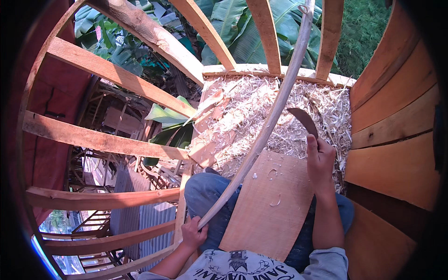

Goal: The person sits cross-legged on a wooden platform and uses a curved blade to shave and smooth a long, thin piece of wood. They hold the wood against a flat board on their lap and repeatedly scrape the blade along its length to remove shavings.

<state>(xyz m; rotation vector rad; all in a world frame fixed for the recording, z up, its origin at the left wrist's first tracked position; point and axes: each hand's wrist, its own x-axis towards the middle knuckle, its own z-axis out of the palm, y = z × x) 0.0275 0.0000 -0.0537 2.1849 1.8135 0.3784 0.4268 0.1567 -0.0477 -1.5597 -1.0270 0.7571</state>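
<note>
A long pale wooden pole [267,128] slants from my lap up past the far railing. My left hand [193,234] is wrapped round its near end. In my right hand [320,156] is a knife with a dark curved blade [303,120]; its handle is hidden in my closed fingers. The blade points up and left, apart from the pole. A flat wooden board [268,205] lies across my lap between my jeans-clad knees, with a few curled shavings on it.
Wood shavings [322,105] cover the floor ahead. Wooden railing slats [107,140] rise at the left and far side, with banana leaves [233,30] beyond. A plank wall [396,161] stands close on the right. Corrugated roofing [156,224] shows below, left.
</note>
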